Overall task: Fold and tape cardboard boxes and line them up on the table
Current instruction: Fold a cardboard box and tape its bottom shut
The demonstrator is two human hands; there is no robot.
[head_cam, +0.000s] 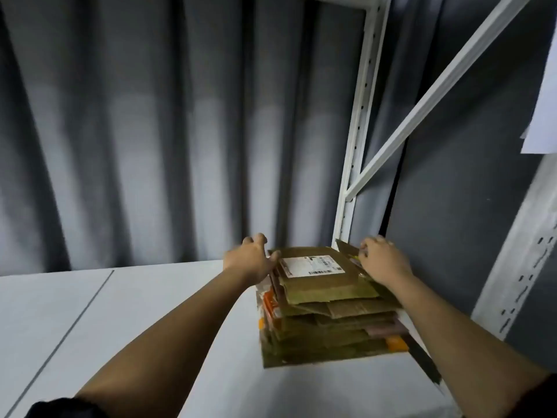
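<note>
Single head-worn view; faces forward and down along both forearms; close above white table (150,312); grey curtain (150,131) behind.

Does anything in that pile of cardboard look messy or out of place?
Yes. The stack of flattened boxes on the white table is uneven: sheets lie skewed, with edges and orange bits poking out at the sides. Both hands, left hand and right hand, grip the top labelled box at its sides.

grey pleated curtain (156,131) behind white table (120,312), white shelving frame (358,131) right.
</note>
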